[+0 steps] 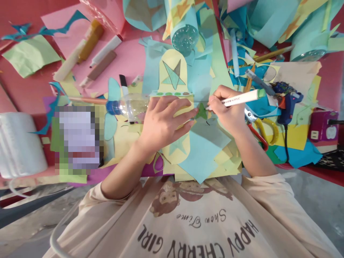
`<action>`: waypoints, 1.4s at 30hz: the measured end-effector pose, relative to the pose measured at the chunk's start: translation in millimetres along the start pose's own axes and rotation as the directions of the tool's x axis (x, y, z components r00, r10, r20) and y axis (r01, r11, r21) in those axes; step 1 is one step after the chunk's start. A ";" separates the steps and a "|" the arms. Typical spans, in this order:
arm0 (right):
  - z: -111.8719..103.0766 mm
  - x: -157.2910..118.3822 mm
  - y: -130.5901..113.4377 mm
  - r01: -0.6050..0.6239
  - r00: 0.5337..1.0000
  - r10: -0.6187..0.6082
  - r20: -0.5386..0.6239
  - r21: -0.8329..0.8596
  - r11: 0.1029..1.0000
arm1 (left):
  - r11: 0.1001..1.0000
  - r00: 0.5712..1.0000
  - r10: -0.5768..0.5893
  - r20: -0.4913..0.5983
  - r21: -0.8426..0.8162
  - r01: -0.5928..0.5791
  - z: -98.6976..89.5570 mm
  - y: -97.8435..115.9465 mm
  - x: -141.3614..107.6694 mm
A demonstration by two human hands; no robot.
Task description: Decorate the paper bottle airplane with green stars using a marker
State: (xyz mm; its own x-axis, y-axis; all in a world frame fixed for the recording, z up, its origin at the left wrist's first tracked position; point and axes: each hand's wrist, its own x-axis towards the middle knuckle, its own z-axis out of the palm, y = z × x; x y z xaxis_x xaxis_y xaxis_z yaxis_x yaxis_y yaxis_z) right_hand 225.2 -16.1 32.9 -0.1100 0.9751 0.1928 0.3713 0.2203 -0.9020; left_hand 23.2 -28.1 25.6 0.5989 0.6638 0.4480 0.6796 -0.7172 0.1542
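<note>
My right hand [227,107] grips a white acrylic marker [240,99] with a green end, its tip at the edge of a small green paper star [201,111]. The star lies on light blue paper [208,138]. My left hand [168,120] lies flat with fingers spread over a pale yellow paper cutout [185,148], fingertips reaching beside the star. Above this hand, the cutout's rounded top bears a star drawn in teal and grey [174,74]. A clear plastic bottle [131,107] with a blue cap lies left of the hand, partly hidden by it.
Several markers [102,68] lie on pink paper at upper left. Paper-wrapped bottles [185,34] stand at the back. To the right are scissors [264,130], a blue glue gun [288,107] and a purple plug adapter [324,125]. A white roll [21,143] sits far left.
</note>
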 end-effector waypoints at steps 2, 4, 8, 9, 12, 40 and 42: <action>0.1 0.0 0.7 0.006 1.000 -0.006 -0.013 -0.010 1.000 | 1.000 0.999 0.014 -0.031 -0.003 -0.014 -0.1 0.1 0.9; 0.3 0.2 2.1 0.018 0.999 -0.018 -0.027 -0.020 1.000 | 1.000 1.000 0.010 -0.028 -0.006 -0.010 0.1 0.0 1.3; 0.9 0.4 4.9 0.060 0.998 -0.061 -0.036 -0.025 0.998 | 1.000 1.000 -0.017 0.017 -0.016 0.017 0.5 -0.6 -0.1; 1.0 0.3 5.0 0.063 0.997 -0.064 -0.035 -0.025 0.998 | 0.999 1.000 -0.020 0.017 -0.027 0.020 0.7 -0.7 -0.6; 1.5 -0.2 4.3 0.051 0.998 -0.053 -0.040 -0.032 0.998 | 0.998 1.000 -0.025 0.005 -0.052 0.026 1.4 -0.9 -1.5; 12.6 -1.1 -6.1 0.024 0.988 -0.039 -0.148 -0.106 0.994 | 0.999 0.999 -0.032 0.038 -0.014 0.032 0.0 -1.7 0.6; 12.4 -1.0 -6.1 0.028 0.988 -0.042 -0.147 -0.100 0.995 | 0.999 0.998 -0.039 0.058 -0.013 0.040 -0.4 -1.8 0.5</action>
State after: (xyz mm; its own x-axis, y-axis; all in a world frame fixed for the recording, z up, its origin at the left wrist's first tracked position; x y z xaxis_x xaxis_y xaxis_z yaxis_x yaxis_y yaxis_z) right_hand 211.6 -18.7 33.5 0.0107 0.9584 0.2854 0.4584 0.2489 -0.8532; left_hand 22.0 -26.6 25.9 0.5956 0.7022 0.3901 0.6971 -0.6931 0.1835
